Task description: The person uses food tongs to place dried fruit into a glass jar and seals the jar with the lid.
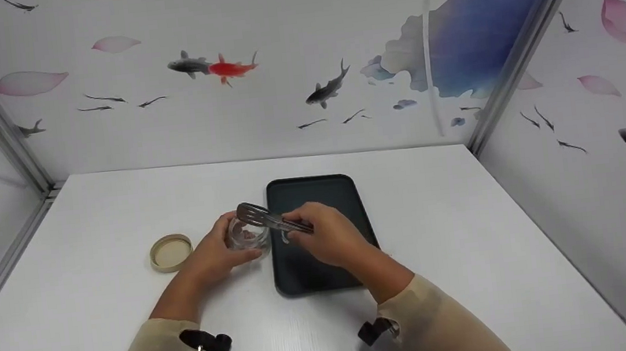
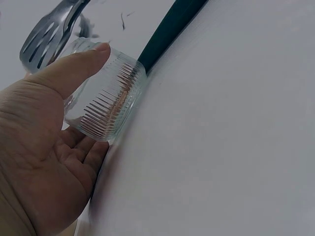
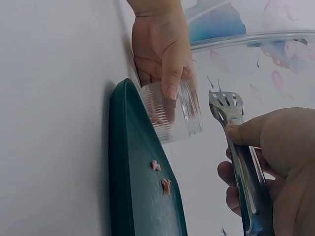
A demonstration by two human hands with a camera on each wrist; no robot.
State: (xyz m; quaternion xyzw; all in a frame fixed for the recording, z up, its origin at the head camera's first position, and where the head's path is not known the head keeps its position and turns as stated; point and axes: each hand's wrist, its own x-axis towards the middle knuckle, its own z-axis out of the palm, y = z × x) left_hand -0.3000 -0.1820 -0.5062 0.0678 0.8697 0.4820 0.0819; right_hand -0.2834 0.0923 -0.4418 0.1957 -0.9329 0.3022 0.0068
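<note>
My left hand (image 1: 212,257) holds a clear ribbed glass jar (image 2: 106,93) upright at the left edge of the dark green tray (image 1: 318,277), thumb on one side and fingers on the other. Small brownish pieces lie in the bottom of the jar. In my right hand (image 1: 331,234) is a pair of metal tongs (image 3: 246,177) with slotted heads, gripped along the handles. The tong heads are above the jar's mouth. Two small brown pieces (image 3: 166,186) show on the tray in the right wrist view; their kind is unclear.
A round tan lid (image 1: 171,253) lies on the white table (image 1: 272,342), left of my left hand. Behind the table stands a white wall (image 1: 278,121) printed with fish and petals, and side panels with metal posts close off left and right.
</note>
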